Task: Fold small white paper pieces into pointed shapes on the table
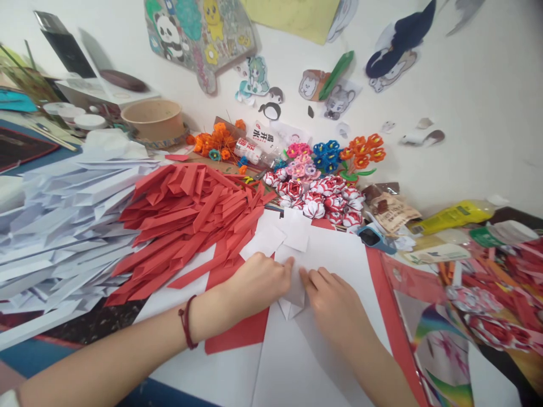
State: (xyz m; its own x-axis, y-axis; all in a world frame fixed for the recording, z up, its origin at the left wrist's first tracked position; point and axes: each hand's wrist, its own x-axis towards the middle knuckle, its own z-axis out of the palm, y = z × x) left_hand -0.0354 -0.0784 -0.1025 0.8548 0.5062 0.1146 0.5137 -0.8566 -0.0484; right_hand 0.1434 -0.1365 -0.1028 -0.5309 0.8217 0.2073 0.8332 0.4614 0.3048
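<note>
A small folded piece of white paper [292,299] lies on large white sheets, its lower end creased to a point. My left hand [265,277] is closed over its left edge, the index finger pressing on the paper. On the right edge rests my right hand [328,291], fingers curled and the index fingertip against the paper. Just beyond the hands lie loose white paper squares [296,229]. Under the work are a white sheet [339,260] and a red sheet [237,333]. A dark red cord bracelet [186,322] circles my left wrist.
Folded red paper strips [190,209] and white paper strips [72,220] are heaped at left. Red-and-white paper flowers [326,198] stand at the back, near a plastic bottle [258,152] and a tan bowl [153,118]. A yellow bottle [453,216] and a rainbow-patterned package [445,350] lie right.
</note>
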